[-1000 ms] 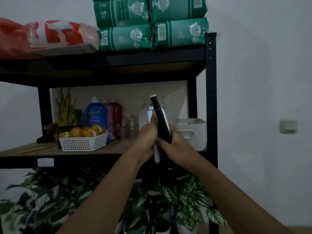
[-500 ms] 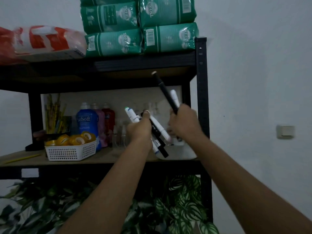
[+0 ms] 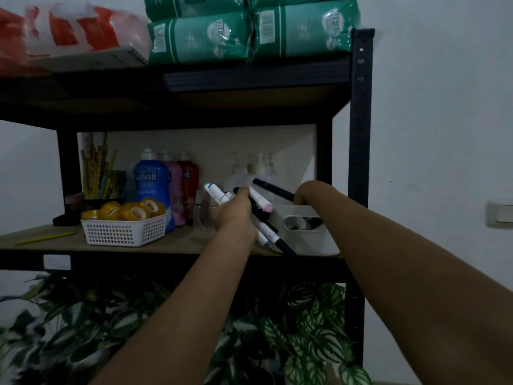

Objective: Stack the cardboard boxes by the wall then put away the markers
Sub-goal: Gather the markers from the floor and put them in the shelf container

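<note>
My left hand (image 3: 234, 216) grips a bundle of several markers (image 3: 259, 207), white and black, fanned out above and below the fist. My right hand (image 3: 311, 194) is bent down over a white bin (image 3: 308, 232) on the middle shelf, its fingers hidden behind the wrist. It holds a black marker (image 3: 273, 189) that slants from the hand up to the left, above the bin's rim. Some dark and white items show through the bin's handle slot. No cardboard boxes are in view.
The black metal rack (image 3: 359, 134) stands against a white wall. On the middle shelf sit a white basket of yellow tape rolls (image 3: 125, 229), detergent bottles (image 3: 151, 187) and a pencil holder (image 3: 100, 168). Green packs (image 3: 249, 37) lie on top. Leafy plants (image 3: 277, 329) fill the space below.
My right hand has dropped from above the shelf opening down to the white bin with the black marker. The left hand still holds its bundle, now nearer the bin.
</note>
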